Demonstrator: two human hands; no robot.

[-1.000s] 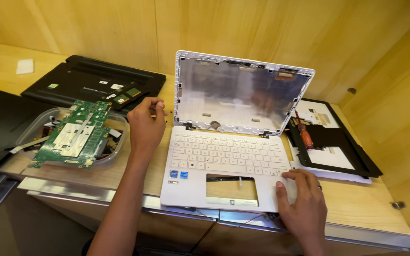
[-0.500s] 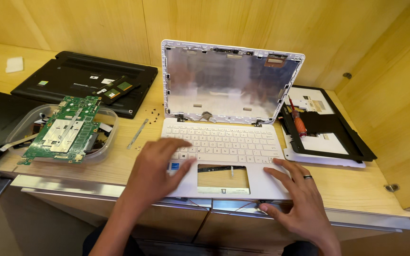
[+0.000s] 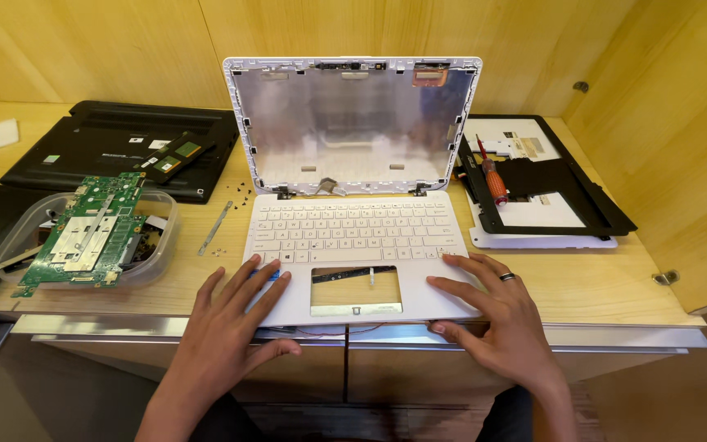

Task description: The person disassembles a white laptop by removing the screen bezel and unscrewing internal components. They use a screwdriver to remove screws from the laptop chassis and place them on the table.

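A white laptop point(image 3: 353, 233) stands open on the wooden counter, its screen panel removed so the bare silver lid point(image 3: 349, 123) shows. The touchpad is gone, leaving a rectangular hole point(image 3: 356, 288) in the palm rest. My left hand point(image 3: 235, 315) lies flat with fingers spread on the left of the palm rest. My right hand point(image 3: 493, 315), with a dark ring, rests spread on the right of the palm rest. Neither hand holds anything.
A clear plastic tub point(image 3: 157, 245) at the left carries a green circuit board point(image 3: 87, 233). Behind it lies a black laptop base point(image 3: 116, 155). A metal strip point(image 3: 215, 227) and small screws point(image 3: 239, 192) lie beside the laptop. A red-handled screwdriver point(image 3: 493, 178) rests on black and white panels point(image 3: 550, 205) at right.
My left hand left the hinge area and came down onto the left palm rest. My right hand shifted slightly on the right palm rest. The view has centred on the laptop.
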